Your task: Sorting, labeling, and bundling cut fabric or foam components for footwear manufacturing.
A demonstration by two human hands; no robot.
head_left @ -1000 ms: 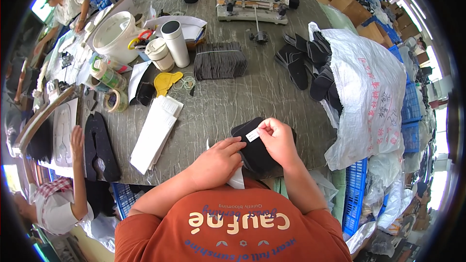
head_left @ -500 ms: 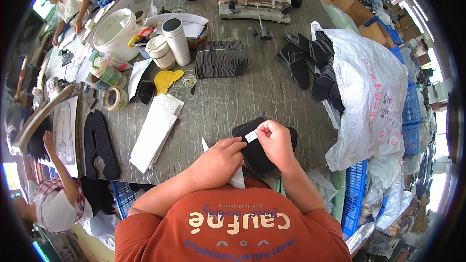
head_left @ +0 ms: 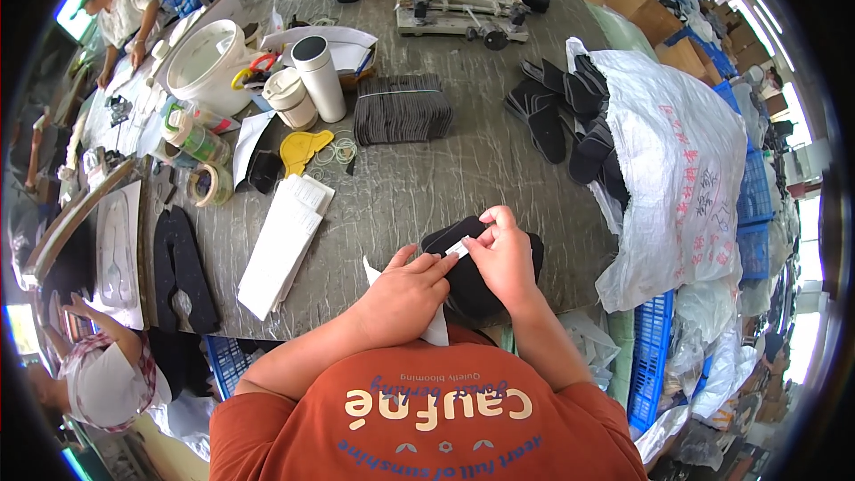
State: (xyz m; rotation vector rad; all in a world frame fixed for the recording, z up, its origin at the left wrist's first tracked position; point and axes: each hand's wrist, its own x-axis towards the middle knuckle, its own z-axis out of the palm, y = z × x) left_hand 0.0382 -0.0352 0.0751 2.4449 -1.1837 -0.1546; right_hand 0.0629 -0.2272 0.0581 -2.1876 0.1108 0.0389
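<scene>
My right hand (head_left: 504, 260) pinches one end of a small white label (head_left: 458, 248) between thumb and forefinger. The label lies against a dark, rounded flat pad (head_left: 472, 283) at the table's near edge. My left hand (head_left: 401, 298) rests flat beside it, fingers stretched and thumb apart, fingertips on the pad by the label's other end. A white sheet (head_left: 436, 330) sticks out on both sides from beneath my left hand. Whether the hidden fingers grip it cannot be seen. Another dark edge shows beside the pad, under my right hand.
Folded white papers (head_left: 283, 245) lie to the left. Farther off stand a banded stack of dark pieces (head_left: 403, 111), a white tumbler (head_left: 319, 80) and a white bucket (head_left: 209, 67). At right, a white woven sack (head_left: 672, 178) spills dark pads. Another person's hands work at a clamped frame (head_left: 463, 9).
My right forefinger has lifted while the pinch stays on the label. My left thumb has spread away and its fingers reach to the label. The person opposite has lowered the frame.
</scene>
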